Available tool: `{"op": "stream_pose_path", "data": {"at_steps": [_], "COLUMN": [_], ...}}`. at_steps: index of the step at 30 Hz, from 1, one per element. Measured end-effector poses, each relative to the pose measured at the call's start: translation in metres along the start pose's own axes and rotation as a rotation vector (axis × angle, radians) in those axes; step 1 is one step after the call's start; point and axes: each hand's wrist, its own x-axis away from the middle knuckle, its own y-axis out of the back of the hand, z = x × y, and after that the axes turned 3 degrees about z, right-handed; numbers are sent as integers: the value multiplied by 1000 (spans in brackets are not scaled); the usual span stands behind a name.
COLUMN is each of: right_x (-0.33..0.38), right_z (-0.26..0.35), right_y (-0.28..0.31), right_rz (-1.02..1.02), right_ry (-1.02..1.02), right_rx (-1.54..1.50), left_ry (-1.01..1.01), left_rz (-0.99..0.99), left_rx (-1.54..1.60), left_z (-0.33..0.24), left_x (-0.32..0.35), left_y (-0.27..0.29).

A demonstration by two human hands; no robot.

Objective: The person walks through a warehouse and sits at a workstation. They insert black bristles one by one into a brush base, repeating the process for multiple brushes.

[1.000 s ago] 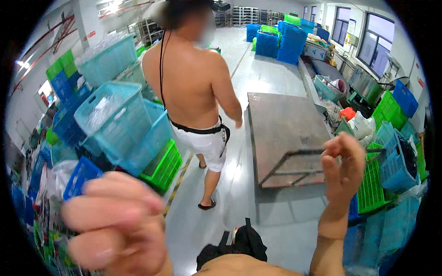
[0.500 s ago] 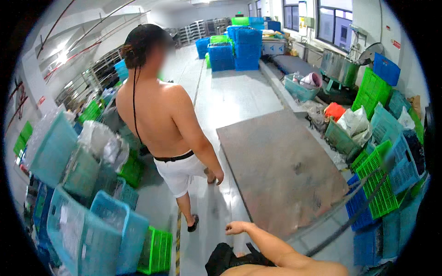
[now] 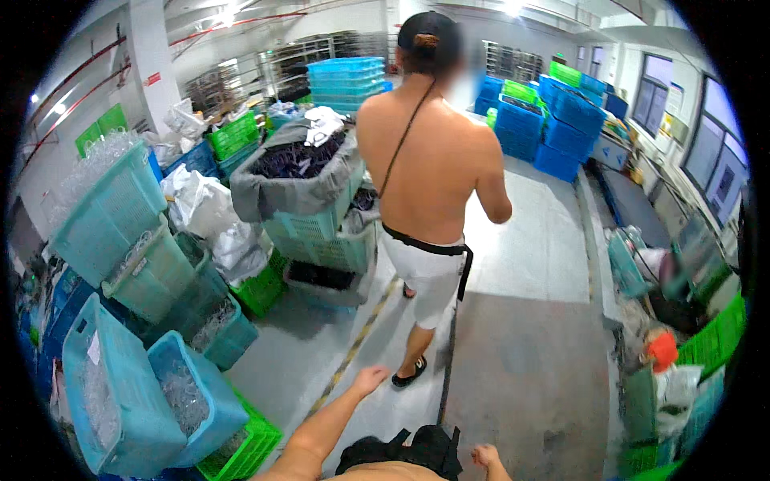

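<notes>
Glossy grey floor (image 3: 517, 260), yellow-black stripe (image 3: 353, 343); light-blue crates (image 3: 132, 401) left, windows (image 3: 716, 152) right. Left hand (image 3: 370, 378) above floor; low brownish panel (image 3: 521, 361) ahead, right hand (image 3: 485, 455) near its close end. Either grip: too small to tell.

- A factory or workshop hall: wide grey floor (image 3: 525, 268), bare pillar (image 3: 148, 40), ceiling pipes (image 3: 273, 16).
- Stacked crates (image 3: 140, 409), some filled with clear pieces (image 3: 98, 393), crowd the floor's left edge.
- Racks (image 3: 513, 62) stand at its far edge.
- Striped tape (image 3: 351, 345) runs along it.
</notes>
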Motion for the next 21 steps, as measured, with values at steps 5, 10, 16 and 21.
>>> {"op": "stream_pose_path", "data": {"at_steps": [5,10,16,21], "right_x": [-32,-121,-278,-360], "right_z": [28,157,434,680], "right_y": [2,46,120,165], "right_rz": [-12,26,52,-126], "right_ry": [-157,-210,-67,193], "right_rx": [-330,-405,-251,-356], "left_ry": [-324,20,206,548], "left_rz": [3,69,345,447], "left_rx": [84,-109,-765,-518], "left_z": [-173,-124,188,185], "left_x": [-129,-246,-274,-354], "left_y": [46,30,36,78]}}
